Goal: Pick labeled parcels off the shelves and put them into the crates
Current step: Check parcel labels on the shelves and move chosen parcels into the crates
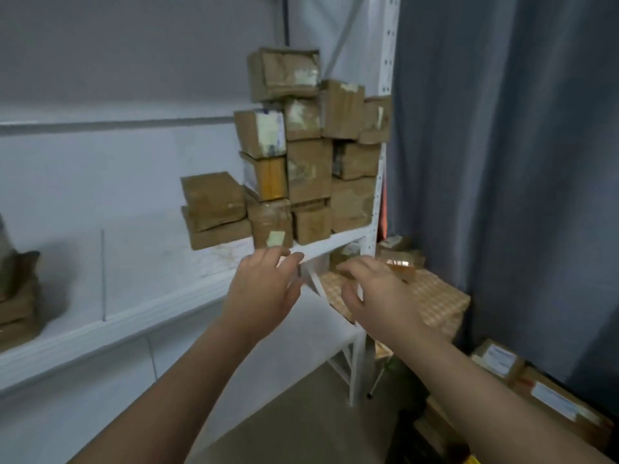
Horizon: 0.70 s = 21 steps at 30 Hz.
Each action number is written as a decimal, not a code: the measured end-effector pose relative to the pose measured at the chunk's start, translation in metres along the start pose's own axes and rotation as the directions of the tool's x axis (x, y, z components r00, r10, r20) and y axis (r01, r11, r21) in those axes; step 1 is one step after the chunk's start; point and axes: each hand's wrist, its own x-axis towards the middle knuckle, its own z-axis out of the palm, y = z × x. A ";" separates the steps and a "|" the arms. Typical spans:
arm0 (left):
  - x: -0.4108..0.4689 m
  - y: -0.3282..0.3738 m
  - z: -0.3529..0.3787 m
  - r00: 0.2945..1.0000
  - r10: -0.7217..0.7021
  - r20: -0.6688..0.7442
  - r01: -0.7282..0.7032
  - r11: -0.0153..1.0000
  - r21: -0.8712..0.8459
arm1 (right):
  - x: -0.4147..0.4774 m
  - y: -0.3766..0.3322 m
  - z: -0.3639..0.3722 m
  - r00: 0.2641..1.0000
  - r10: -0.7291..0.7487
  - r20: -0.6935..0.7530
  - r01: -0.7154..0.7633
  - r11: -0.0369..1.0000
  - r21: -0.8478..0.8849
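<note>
Parcels sit stacked on the white shelf. Left hand and right hand reach toward it, fingers loose, holding nothing.

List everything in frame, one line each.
Stacked parcels: about a dozen, brown cardboard, some with pale labels, right end of the shelf.
Flat parcels: two, brown, piled just left of that stack.
Edge parcels: count unclear, brown, far left, cut off.
Shelving rack: one, white metal, along the wall.
Curtain: one, grey-blue, right.
Checkered surface: one, tan, beyond the rack's right end.
Small parcels: a few, brown, on the checkered surface.
Labelled boxes: at least two, brown with white labels, bottom right.
Left hand: bare, grip empty, at the shelf edge.
Right hand: bare, grip empty, beside it.
</note>
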 end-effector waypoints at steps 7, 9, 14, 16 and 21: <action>-0.001 -0.131 -0.010 0.979 -0.205 -0.004 0.204 0.972 0.117 | 0.098 -0.080 0.075 0.992 -0.127 0.004 0.126 0.986 0.109; 0.002 -0.158 -0.006 0.968 -0.252 -0.002 0.250 0.961 0.116 | 0.121 -0.095 0.096 0.994 -0.114 -0.003 0.113 0.983 0.143; 0.019 -0.209 0.011 0.970 -0.243 0.006 0.242 0.967 0.078 | 0.171 -0.112 0.135 1.000 -0.001 0.014 -0.001 0.990 0.141; 0.036 -0.222 0.014 0.958 -0.285 0.036 0.283 0.958 0.043 | 0.191 -0.116 0.143 0.999 0.052 0.007 -0.052 0.981 0.188; 0.060 -0.240 0.031 0.907 -0.371 0.198 0.393 0.915 -0.091 | 0.232 -0.116 0.155 0.996 0.078 0.038 -0.086 0.949 0.304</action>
